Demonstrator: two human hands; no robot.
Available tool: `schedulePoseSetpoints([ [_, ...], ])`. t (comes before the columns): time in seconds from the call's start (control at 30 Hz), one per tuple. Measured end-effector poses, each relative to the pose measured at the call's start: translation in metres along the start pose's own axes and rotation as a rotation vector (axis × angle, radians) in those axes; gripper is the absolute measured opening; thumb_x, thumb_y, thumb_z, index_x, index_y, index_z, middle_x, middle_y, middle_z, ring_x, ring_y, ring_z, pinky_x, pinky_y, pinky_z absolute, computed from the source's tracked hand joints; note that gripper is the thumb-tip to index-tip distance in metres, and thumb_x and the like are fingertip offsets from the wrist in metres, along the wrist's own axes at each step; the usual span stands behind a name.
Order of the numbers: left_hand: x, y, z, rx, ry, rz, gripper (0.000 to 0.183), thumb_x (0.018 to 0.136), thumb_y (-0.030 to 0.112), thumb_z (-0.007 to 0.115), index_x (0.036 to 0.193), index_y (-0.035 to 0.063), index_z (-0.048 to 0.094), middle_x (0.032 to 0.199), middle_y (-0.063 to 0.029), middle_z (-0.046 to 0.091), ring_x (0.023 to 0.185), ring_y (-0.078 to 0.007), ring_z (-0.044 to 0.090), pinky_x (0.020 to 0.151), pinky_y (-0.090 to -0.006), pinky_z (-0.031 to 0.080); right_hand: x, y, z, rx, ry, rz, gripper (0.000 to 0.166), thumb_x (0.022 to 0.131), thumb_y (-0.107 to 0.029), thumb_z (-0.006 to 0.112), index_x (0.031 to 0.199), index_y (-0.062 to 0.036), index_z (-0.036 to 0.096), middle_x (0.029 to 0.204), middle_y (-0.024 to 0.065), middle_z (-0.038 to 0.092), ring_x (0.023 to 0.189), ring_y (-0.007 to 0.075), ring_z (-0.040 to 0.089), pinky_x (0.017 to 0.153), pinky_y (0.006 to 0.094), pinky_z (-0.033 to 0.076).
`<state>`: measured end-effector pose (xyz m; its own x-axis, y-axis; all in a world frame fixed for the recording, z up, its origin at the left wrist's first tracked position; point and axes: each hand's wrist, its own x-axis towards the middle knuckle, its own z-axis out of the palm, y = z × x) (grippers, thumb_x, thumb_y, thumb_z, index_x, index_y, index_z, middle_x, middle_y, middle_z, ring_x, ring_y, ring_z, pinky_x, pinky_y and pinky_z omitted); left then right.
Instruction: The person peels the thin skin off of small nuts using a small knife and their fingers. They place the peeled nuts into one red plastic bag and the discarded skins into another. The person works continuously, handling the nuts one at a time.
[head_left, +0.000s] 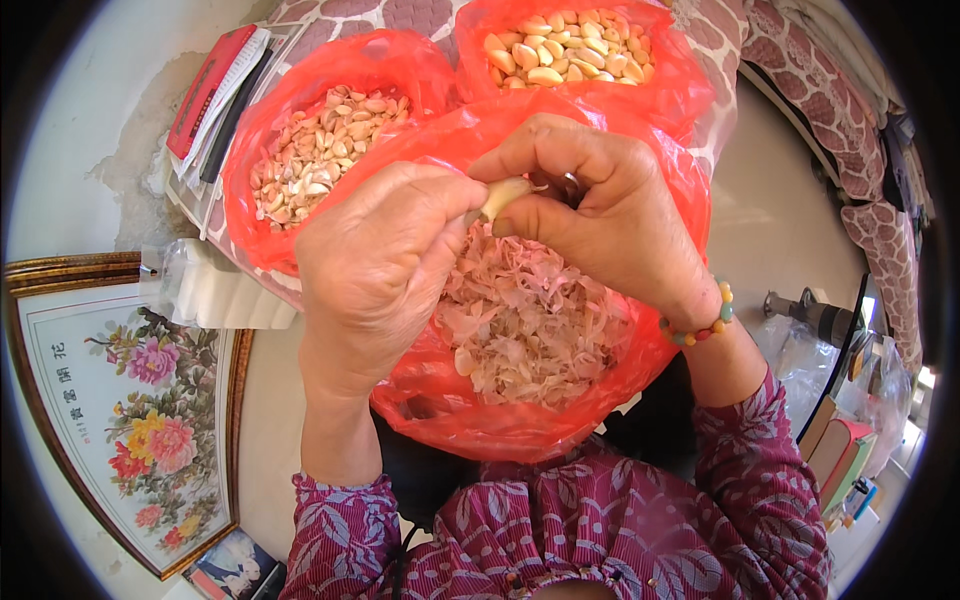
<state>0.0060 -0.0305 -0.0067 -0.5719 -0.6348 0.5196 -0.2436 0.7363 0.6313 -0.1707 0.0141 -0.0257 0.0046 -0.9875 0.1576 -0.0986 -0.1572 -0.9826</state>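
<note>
A pale garlic clove (505, 196) is pinched between the fingertips of both hands, above a red plastic bag (480, 435) in my lap. My left hand (382, 262) grips one end of it with thumb and forefinger. The other end is held by my right hand (600, 199), which wears a ring and a beaded bracelet (707, 332) at the wrist. Papery garlic skins (536, 322) fill the bag below. Part of the clove is hidden by the fingers.
Unpeeled garlic cloves (322, 146) lie in a red bag at the upper left, smooth peeled cloves (570, 49) in another at the top. Both rest on a quilted cover (416, 16). Books (214, 94) lie beside them. A framed flower picture (142, 427) stands at the left.
</note>
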Motion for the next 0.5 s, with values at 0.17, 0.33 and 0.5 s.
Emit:
schedulePoseSetpoints([
  [0.17, -0.0018, -0.0027, 0.0021, 0.024, 0.008, 0.026, 0.026, 0.067, -0.012, 0.066, 0.089, 0.0024, 0.062, 0.077, -0.0098, 0.062, 0.066, -0.0213, 0.062, 0.057, -0.0278, 0.049, -0.001, 0.0009, 0.0007, 0.071, -0.003, 0.097, 0.016, 0.079, -0.003, 0.066, 0.095, 0.0006, 0.066, 0.071, -0.0007, 0.058, 0.063, 0.0033, 0.051, 0.056, 0.02, 0.043],
  [0.33, 0.0016, -0.0037, 0.0047, 0.099, 0.043, 0.096, 0.025, 0.067, -0.012, 0.064, 0.086, 0.0042, 0.059, 0.074, -0.0084, 0.059, 0.063, -0.0214, 0.06, 0.054, -0.0281, 0.048, 0.0001, 0.0015, 0.0002, 0.133, -0.028, 0.102, 0.018, 0.08, -0.004, 0.067, 0.097, 0.001, 0.066, 0.071, -0.002, 0.058, 0.064, 0.0024, 0.051, 0.056, 0.0189, 0.043],
  [0.5, 0.0009, -0.0015, 0.0075, 0.086, 0.08, 0.025, 0.023, 0.07, -0.012, 0.059, 0.086, 0.0047, 0.056, 0.073, -0.008, 0.056, 0.061, -0.0221, 0.057, 0.053, -0.0297, 0.046, 0.0027, -0.002, 0.0015, 0.359, -0.039, 0.168, 0.023, 0.082, -0.009, 0.069, 0.102, 0.001, 0.063, 0.077, -0.001, 0.061, 0.067, 0.0029, 0.054, 0.057, 0.0178, 0.043],
])
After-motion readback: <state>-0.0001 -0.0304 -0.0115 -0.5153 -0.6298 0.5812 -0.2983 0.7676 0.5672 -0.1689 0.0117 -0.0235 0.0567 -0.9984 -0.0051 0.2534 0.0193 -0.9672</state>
